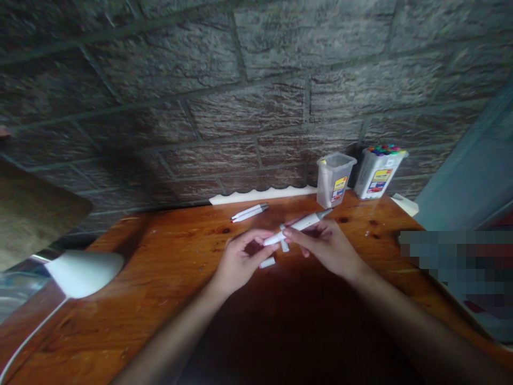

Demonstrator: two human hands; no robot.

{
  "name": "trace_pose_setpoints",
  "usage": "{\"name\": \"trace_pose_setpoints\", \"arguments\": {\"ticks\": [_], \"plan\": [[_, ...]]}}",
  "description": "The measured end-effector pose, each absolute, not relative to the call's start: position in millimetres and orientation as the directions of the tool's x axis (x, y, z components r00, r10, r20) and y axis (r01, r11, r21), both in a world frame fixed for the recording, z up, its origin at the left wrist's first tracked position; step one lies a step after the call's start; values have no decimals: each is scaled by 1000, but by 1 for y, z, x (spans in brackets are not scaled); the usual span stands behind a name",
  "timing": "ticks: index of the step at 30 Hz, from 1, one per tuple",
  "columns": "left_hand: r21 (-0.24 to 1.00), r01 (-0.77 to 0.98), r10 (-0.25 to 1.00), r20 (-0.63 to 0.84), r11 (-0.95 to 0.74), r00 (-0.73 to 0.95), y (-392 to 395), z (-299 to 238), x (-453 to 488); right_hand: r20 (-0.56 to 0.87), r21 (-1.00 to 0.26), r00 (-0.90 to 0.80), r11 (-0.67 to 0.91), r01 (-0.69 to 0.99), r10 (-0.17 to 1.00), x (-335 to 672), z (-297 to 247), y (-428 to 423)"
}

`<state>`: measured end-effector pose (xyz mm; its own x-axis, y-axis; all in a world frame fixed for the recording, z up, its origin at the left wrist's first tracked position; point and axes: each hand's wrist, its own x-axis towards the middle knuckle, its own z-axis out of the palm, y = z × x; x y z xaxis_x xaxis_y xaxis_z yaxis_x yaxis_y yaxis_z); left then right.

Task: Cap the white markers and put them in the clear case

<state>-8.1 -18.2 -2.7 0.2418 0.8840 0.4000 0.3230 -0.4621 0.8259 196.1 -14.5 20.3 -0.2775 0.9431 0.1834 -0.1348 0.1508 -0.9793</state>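
Note:
A white marker (305,221) with a grey tip end is held at a slant above the table, that end pointing up and to the right. My right hand (331,243) is closed around its barrel, the thumb along the near side. My left hand (242,256) pinches the lower white end between thumb and fingers. Just below the hands, a short white cap (267,262) lies on the wooden table (168,299). A small grey-white piece (284,245) shows between the hands, partly hidden by the marker; its kind is unclear. Further back, two white markers (249,213) lie side by side.
A clear plastic container (335,179) with few things in it stands at the back right, beside another container (379,174) full of coloured markers. A wavy-edged white strip (264,194) runs along the stone wall. A white lamp (86,272) with a cord sits left.

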Motion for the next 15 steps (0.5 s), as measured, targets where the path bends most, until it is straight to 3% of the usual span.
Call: {"name": "trace_pose_setpoints", "arguments": {"ticks": [6,11,15], "plan": [[671,511,843,423,-537,332,-23,-2,-8,110,-993,-266,95,-71,958,194,21,-16],[668,541,859,413,-511,301,-20,0,-8,148,-989,-263,143,-35,953,196,20,-17],[675,529,856,444,-514,265,-17,-1,-11,130,-982,-268,162,101,955,198,21,-18]]}}
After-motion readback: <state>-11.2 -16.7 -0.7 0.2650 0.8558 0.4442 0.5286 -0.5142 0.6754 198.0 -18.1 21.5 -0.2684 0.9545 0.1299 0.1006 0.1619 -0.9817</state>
